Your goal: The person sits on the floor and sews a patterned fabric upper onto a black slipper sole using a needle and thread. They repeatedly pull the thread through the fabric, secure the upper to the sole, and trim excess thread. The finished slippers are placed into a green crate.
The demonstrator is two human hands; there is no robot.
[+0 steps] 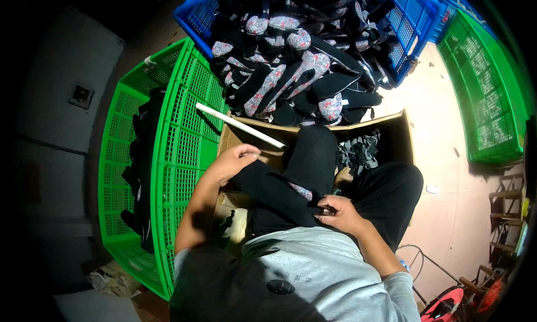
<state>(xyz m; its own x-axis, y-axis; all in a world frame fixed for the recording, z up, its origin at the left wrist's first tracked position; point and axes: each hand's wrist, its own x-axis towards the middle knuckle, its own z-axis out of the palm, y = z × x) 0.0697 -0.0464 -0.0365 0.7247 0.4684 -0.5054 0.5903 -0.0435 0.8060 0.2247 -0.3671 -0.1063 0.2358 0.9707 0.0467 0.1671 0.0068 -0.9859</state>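
A long black padded fabric piece (268,187) lies slantwise over my lap, a floral patch (302,191) showing near its right part. At its upper left end, my left hand (238,161) is closed on it, thumb and fingers together along the edge. My right hand (340,213) is curled by the piece's other end. Something small and dark sits between its thumb and fingers; black on black hides what it is. Beyond my knees, many similar black pieces with grey-and-red floral sides (319,64) are heaped in a blue crate (413,25).
An open cardboard box (400,120) at my knees holds dark scraps (359,151); a white tube (240,125) leans across its left corner. Green crates (193,115) stand at left, one containing black fabric. Another green crate (484,87) is far right, a wooden rack (506,215) below it.
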